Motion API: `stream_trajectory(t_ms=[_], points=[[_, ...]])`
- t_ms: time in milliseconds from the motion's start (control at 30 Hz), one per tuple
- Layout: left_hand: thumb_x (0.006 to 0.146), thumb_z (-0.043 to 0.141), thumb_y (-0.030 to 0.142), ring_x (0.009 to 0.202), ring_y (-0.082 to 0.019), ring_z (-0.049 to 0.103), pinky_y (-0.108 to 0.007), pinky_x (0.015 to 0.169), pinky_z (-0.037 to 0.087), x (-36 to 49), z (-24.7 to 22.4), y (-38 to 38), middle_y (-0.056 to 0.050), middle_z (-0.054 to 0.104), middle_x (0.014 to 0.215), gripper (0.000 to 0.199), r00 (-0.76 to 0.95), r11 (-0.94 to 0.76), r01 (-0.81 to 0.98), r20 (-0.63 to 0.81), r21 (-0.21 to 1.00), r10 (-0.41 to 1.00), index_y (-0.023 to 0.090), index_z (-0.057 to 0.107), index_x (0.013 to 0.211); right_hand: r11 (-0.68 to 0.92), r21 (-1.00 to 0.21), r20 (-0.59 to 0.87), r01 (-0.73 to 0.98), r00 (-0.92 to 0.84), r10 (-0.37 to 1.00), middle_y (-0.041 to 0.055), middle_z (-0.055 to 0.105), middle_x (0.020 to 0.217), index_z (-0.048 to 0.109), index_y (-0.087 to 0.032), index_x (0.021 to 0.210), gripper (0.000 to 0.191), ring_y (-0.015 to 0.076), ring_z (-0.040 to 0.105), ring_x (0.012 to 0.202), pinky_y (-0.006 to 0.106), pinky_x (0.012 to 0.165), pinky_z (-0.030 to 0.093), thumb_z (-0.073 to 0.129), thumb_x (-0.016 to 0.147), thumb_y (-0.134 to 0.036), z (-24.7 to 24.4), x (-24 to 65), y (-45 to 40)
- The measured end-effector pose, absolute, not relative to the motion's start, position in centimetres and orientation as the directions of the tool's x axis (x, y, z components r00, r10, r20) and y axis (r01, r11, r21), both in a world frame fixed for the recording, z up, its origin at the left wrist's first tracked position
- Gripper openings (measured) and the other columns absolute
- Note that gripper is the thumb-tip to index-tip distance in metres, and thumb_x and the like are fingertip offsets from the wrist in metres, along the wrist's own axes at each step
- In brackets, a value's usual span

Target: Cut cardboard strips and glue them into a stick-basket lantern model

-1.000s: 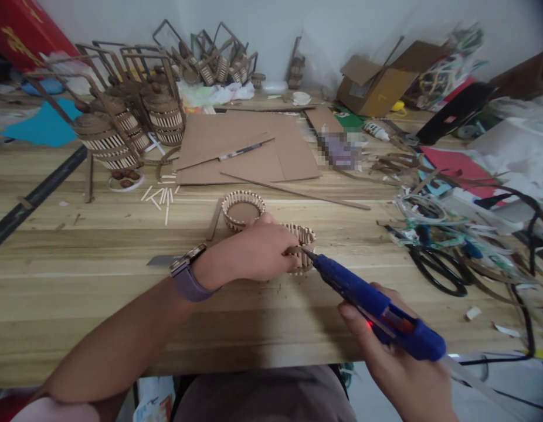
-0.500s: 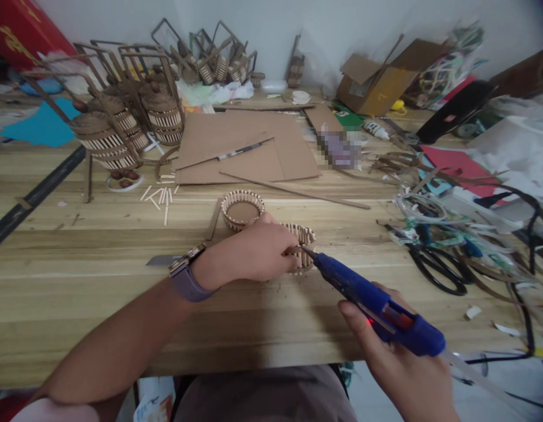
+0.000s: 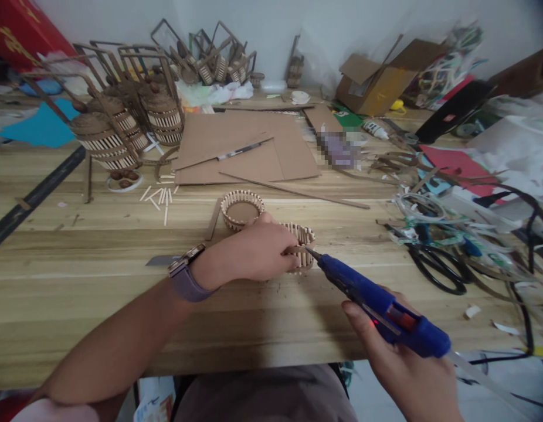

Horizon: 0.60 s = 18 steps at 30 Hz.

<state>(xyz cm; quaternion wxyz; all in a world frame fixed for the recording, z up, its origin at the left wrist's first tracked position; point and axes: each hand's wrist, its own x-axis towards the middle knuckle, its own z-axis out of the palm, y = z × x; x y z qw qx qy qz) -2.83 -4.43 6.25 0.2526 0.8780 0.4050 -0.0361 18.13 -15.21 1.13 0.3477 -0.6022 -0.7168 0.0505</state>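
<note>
My left hand [image 3: 260,249], with a watch at its wrist, is closed on a small round basket [image 3: 305,235] of pale and dark slats. A short brown strip end shows at its fingertips; much of the basket is hidden behind the hand. In my right hand [image 3: 403,363] is a blue hot glue gun [image 3: 372,296], with a clear glue stick coming out of its back. The gun's nozzle points left, close by the strip end and the basket's side. Just beyond my left hand stands a second round slatted basket [image 3: 243,211] with a brown bottom.
Cardboard sheets [image 3: 249,143] with a craft knife [image 3: 245,149] lie ahead. Finished slatted baskets [image 3: 107,140] stand at the left, near loose pale sticks [image 3: 161,196]. Black-handled scissors [image 3: 441,269] and tangled strips lie at the right. An open carton [image 3: 381,82] stands at the back.
My right hand has drawn the glue gun slightly to the right and down. The left hand and the basket in it look still.
</note>
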Motion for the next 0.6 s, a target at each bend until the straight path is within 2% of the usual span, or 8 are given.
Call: stream_trajectory(t_ms=[167,400,600], points=[[0.092,0.051,0.025,0.082,-0.018,0.058,-0.034,0.091,0.037,-2.84,6.32,-4.41,-0.002,0.067,0.075,0.03,0.677,-0.561,0.727,-0.274,0.395,0.684,0.016,0.054,0.064,0.234,-0.556,0.399,0.798,0.009,0.917,0.0011,0.057,0.061,0.059,-0.027,0.067,0.042,0.0218,0.061,0.063,0.032,0.057,0.047,0.054,0.09,-0.062,0.91,18.15,-15.46],[0.093,0.051,0.028,0.087,-0.019,0.059,-0.034,0.091,0.037,-2.81,6.62,-4.42,-0.003,0.069,0.079,0.03,0.661,-0.553,0.744,-0.287,0.376,0.694,0.016,0.055,0.066,0.217,-0.542,0.398,0.812,0.02,0.917,0.0008,0.056,0.061,0.058,-0.027,0.067,0.046,0.021,0.059,0.063,0.031,0.058,0.047,0.049,0.092,-0.065,1.13,17.84,-15.56],[0.094,0.049,0.027,0.081,-0.018,0.057,-0.035,0.091,0.036,-2.83,6.57,-4.42,-0.002,0.068,0.077,0.03,0.674,-0.565,0.732,-0.285,0.38,0.681,0.016,0.058,0.067,0.225,-0.531,0.396,0.817,0.005,0.918,0.0007,0.057,0.063,0.058,-0.027,0.067,0.046,0.0207,0.059,0.064,0.031,0.058,0.046,0.048,0.093,-0.064,0.9,17.93,-15.7]])
